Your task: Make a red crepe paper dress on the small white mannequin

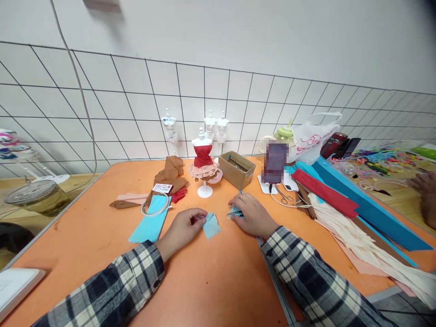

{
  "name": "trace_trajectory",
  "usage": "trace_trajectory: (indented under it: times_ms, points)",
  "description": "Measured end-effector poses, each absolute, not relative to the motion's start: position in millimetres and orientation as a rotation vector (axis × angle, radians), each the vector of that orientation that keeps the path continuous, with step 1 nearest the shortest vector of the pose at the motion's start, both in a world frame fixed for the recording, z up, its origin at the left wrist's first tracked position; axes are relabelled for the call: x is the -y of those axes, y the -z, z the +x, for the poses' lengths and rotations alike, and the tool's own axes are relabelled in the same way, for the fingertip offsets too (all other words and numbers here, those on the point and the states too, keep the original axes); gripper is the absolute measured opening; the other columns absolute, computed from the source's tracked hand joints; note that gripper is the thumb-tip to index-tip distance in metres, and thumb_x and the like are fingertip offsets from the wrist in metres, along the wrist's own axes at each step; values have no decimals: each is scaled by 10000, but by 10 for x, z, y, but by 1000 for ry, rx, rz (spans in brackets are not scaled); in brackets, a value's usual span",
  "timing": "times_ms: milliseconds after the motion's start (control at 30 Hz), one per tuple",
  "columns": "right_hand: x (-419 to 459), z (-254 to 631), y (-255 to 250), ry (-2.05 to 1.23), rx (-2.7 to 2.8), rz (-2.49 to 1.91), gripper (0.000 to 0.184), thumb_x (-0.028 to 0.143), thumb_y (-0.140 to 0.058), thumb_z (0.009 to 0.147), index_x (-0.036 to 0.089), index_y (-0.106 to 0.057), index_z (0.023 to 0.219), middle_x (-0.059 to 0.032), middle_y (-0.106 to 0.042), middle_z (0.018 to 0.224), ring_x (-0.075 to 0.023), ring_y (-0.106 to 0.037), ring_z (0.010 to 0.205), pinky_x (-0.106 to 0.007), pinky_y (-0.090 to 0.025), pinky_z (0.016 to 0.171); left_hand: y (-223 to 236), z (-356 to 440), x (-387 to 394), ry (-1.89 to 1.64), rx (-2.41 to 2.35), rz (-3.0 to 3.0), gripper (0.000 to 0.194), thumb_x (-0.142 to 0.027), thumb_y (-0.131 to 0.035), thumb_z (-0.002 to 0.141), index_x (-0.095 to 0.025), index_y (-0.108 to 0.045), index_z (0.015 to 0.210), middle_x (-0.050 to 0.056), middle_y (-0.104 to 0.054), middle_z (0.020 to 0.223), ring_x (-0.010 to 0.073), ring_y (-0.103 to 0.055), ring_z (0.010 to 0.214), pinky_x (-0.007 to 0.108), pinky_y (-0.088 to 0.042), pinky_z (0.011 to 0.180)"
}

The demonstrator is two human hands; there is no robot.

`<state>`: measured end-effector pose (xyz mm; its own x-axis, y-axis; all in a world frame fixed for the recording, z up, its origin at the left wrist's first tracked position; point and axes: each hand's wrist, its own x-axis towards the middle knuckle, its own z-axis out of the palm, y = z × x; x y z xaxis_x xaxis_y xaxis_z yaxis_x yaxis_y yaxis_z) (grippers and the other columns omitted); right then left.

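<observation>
My left hand (184, 226) pinches the edge of a small light-blue fabric piece (212, 226) just above the orange table. To its right, my right hand (254, 214) is closed around small thread snips (235, 214), whose pointed blades face left toward the fabric. A bit of blue cloth (233, 208) shows by the right fingers; whether they hold it I cannot tell. Beyond the hands stands a miniature dress form (205, 190) wearing a red bodice (203, 156) and a ruffled pink skirt (200, 170). Left of my left hand lies a folded blue cloth (146, 228) under a white ring (145, 210).
Brown cloth (169, 175) lies at the back left. A cardboard box (237, 169) stands behind my right hand, near a phone (275, 161) and scissors (284, 196). Fabric strips (344, 218) cover the right side. Another person's hand (424, 186) is at the far right.
</observation>
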<state>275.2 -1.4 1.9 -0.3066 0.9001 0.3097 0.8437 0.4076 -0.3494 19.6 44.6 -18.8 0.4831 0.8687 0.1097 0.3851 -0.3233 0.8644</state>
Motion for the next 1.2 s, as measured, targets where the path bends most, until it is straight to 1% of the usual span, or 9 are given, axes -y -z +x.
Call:
trace_trajectory:
  times_ms: [133,300,367,500,567,667,867,1000,1200]
  points:
    - [111,2444,17,-226,2436,-1092,181,207,-603,888,207,-661,1060,-71,-682,1073,-223,-557,1025,-364,-418,918,183,190,-596,-688,-1003,1919,215,-357,-625,810,-180,-727,879,55,-775,848,207,-710,767,303,-562,709]
    - [97,2240,123,-257,2612,-1101,142,227,-597,911,199,-698,1007,-53,-696,1001,-208,-590,951,-346,-427,861,232,117,-823,-664,-1058,2009,205,-332,-617,792,-182,-733,869,56,-767,796,220,-695,709,314,-547,648]
    - [80,2248,143,-299,2603,-1118,131,232,-610,908,198,-705,992,-46,-696,988,-199,-599,938,-332,-429,844,202,77,-856,-711,-1124,2083,187,-295,-611,797,-190,-737,886,73,-754,831,243,-683,765,351,-535,707]
    - [68,2281,150,-330,2561,-1137,120,226,-628,898,195,-715,975,-54,-693,968,-201,-608,948,-326,-433,854,33,65,-690,-856,-1138,2307,226,-219,-562,829,-201,-726,984,114,-695,1043,297,-591,1049,440,-450,940]
    - [64,2289,154,-360,2544,-1118,111,224,-633,893,191,-709,968,-57,-693,958,-201,-612,949,-323,-439,859,-35,102,-501,-853,-928,2585,252,-185,-498,868,-194,-699,1020,112,-683,1011,266,-596,984,408,-469,886]
    - [51,2308,171,-407,2515,-1084,66,191,-636,878,182,-691,912,-54,-694,923,-198,-615,931,-317,-449,865,-42,175,-227,-597,-607,2766,204,-163,-487,872,-198,-672,951,77,-666,871,214,-595,819,336,-477,743]
    - [47,2358,200,-503,2426,-1069,88,169,-668,854,186,-706,932,-51,-720,983,-199,-636,960,-321,-463,901,49,231,-184,-479,-785,2661,156,-112,-476,838,-190,-600,892,68,-630,902,216,-581,852,338,-474,764]
    - [66,2362,187,-534,2443,-1067,64,182,-670,862,198,-731,853,-42,-722,983,-189,-643,966,-322,-463,922,63,226,-280,-462,-903,2646,131,-171,-501,880,-187,-598,968,89,-662,997,262,-593,958,408,-461,848]
    - [107,2369,93,-404,2457,-1170,88,219,-691,844,187,-759,890,-70,-691,936,-236,-602,951,-363,-468,864,56,210,-246,-456,-998,2678,179,-272,-581,902,-193,-618,1058,122,-671,1192,342,-589,1093,496,-402,887]
